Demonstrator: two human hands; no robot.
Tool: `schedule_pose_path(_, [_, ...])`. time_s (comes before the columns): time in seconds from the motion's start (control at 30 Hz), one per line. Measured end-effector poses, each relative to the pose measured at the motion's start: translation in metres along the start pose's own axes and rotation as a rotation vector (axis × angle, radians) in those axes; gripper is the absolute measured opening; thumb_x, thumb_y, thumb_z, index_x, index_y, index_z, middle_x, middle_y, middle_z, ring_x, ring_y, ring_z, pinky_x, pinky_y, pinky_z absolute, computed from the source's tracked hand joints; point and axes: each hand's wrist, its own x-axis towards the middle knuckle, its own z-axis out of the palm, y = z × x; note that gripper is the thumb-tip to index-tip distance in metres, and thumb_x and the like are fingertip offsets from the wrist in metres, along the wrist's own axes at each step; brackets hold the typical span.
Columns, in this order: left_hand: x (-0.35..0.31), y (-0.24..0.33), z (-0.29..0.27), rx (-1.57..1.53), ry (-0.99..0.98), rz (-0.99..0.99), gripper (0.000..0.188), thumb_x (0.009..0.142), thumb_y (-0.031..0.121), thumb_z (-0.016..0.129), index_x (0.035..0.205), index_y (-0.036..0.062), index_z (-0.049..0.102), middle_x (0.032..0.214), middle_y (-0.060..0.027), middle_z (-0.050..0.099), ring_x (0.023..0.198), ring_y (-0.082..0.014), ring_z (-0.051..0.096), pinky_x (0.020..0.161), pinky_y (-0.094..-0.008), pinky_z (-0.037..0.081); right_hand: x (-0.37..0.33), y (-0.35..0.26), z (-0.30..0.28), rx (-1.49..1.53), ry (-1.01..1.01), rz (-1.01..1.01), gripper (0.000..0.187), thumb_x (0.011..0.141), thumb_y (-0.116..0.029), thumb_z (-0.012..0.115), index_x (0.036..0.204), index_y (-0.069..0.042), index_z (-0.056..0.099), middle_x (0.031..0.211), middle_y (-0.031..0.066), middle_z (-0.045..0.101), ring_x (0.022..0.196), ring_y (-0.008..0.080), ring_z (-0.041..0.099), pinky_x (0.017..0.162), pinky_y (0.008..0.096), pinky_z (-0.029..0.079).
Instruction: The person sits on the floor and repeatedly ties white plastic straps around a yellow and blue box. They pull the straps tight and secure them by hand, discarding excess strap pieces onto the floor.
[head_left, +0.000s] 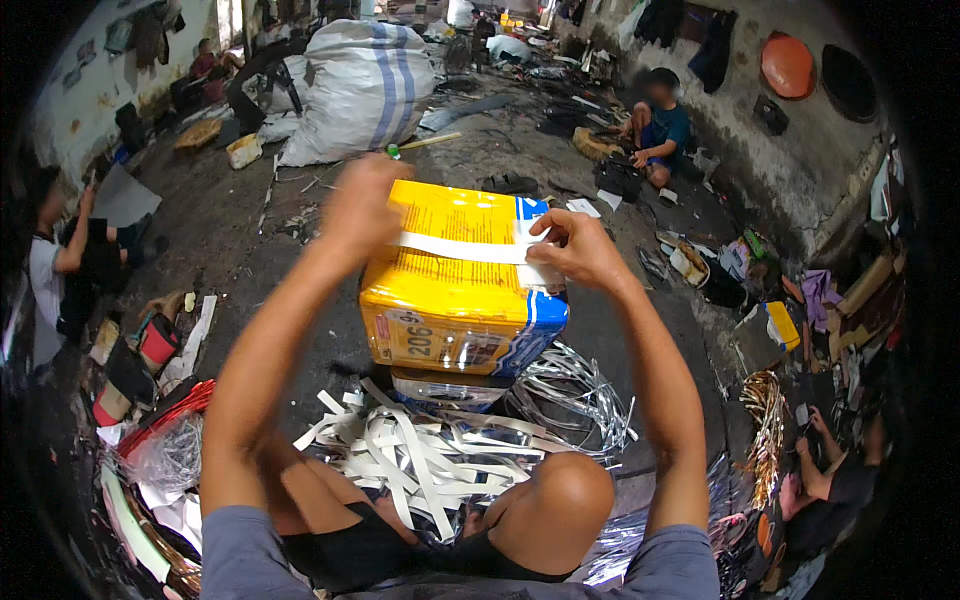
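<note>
A yellow and blue plastic-wrapped package (450,290), shaped like a block, sits in front of my raised knees. Across its top lies a flat white strip (460,248), with a shorter pale piece near its right end. My right hand (585,250) pinches the strip between thumb and bent fingers at the blue right edge. Above the package's left edge is my left hand (368,205), curled like a fist and blurred. What it holds, if anything, is hidden. Beneath the package shows a rounded, shiny support (448,392), mostly covered.
Loose white strips (410,450) pile up between my legs, beside a bundle of silvery strips (580,395). A big white sack (355,90) stands beyond the package. Seated people are at the far right (658,130), left (60,260) and lower right (835,470). Scraps litter the floor.
</note>
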Motion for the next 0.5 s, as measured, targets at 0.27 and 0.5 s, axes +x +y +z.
schedule_pose_path(0.27, [0.006,0.113,0.086,-0.739,-0.408,-0.107,0.035,0.082,0.015,0.081,0.111,0.0007,0.066,0.087,-0.0110,0.069,0.075,-0.0181,0.065,0.070,-0.0324,0.054,-0.029,-0.005,0.011,-0.064,0.234,-0.061,0.032,0.078,-0.022,0.085,0.104,-0.009,0.073,0.090,0.0097,0.076,0.077,0.0278,0.072,0.073,0.0413,0.056])
schedule_pose_path(0.5, [-0.004,0.119,0.087,-0.745,-0.292,-0.031,0.015,0.084,0.010,0.077,0.094,-0.0003,0.073,0.086,-0.0120,0.068,0.075,-0.0231,0.066,0.069,-0.0367,0.053,-0.053,-0.006,0.006,-0.149,0.279,-0.142,0.018,0.084,-0.019,0.082,0.099,-0.009,0.079,0.089,0.0057,0.070,0.076,0.0209,0.065,0.068,0.0348,0.051])
